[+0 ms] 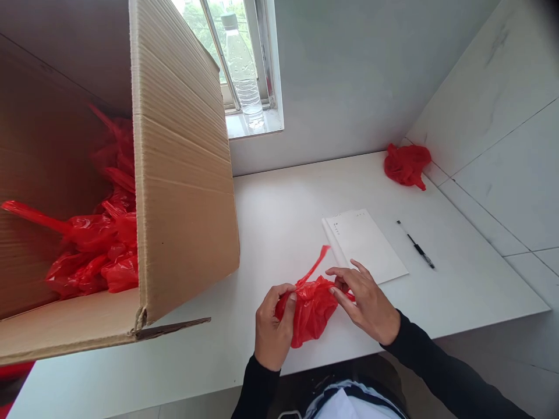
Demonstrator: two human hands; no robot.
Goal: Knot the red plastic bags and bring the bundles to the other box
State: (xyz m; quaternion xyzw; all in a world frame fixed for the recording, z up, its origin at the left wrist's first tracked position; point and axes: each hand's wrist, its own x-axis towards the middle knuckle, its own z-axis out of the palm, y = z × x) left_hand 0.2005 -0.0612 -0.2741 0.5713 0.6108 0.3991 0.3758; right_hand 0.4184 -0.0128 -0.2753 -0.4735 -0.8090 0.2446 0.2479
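Close to the front edge of the white table, a crumpled red plastic bag [312, 317] is held between both hands. My left hand [275, 326] pinches its left side with thumb and fingers. On the other side, my right hand [360, 299] grips the top right of the bag between thumb and fingertips. A thin twisted strip of the bag sticks up toward the notebook. What is inside the bag is hidden. Just beyond my right hand lies a white notebook [371, 247] with small marks near its top.
A large open cardboard box [187, 174] on the left holds several red bags [105, 250]. To the right are a black pen [417, 247] and another red bag [407, 164] in the corner by the wall. A water bottle [242, 70] stands on the windowsill.
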